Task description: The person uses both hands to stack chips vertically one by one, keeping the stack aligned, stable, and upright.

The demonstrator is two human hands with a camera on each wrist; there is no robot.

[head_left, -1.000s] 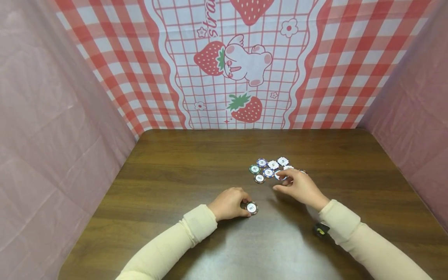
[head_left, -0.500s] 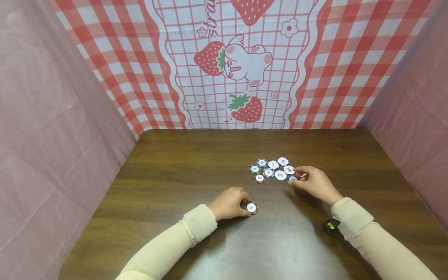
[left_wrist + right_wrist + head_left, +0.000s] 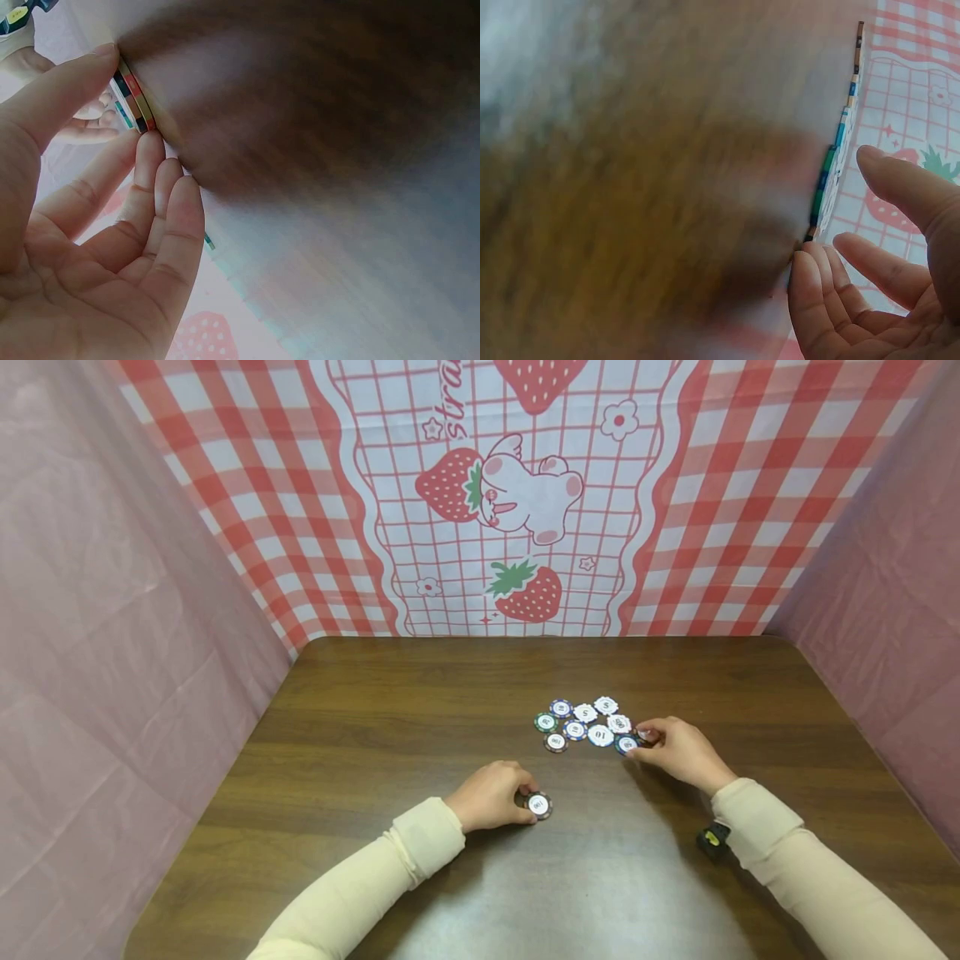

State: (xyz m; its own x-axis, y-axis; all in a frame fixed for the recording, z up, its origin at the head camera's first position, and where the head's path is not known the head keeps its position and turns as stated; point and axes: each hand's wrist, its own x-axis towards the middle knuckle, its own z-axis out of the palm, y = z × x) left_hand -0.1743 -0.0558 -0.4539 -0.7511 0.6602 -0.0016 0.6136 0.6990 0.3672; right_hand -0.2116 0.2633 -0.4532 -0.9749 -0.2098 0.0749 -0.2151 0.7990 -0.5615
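Note:
My left hand [image 3: 491,796] pinches a small stack of brown-edged poker chips [image 3: 538,806], marked 100 on top, low over the wood. In the left wrist view the thumb and fingers of the left hand [image 3: 112,187] hold the stack [image 3: 136,97] by its rim. Farther back lies a flat group of chips, white [image 3: 600,736], blue [image 3: 561,708] and green [image 3: 547,722]. At its right end my right hand [image 3: 678,752] has thumb and fingers parted around a partly hidden chip [image 3: 643,737]. The right wrist view shows the right hand [image 3: 877,292] with fingertips beside the row's end chip [image 3: 811,234].
The brown wooden table [image 3: 360,693] has a red-and-white checked cloth with strawberries [image 3: 528,593] hanging behind it. Pink cloth [image 3: 150,610] hangs at both sides. A dark strap device [image 3: 713,838] is on the right wrist.
My right hand has moved right along the chip group, uncovering the white 10 chip and then the dark blue-green chip. The left hand has stayed still with its chips.

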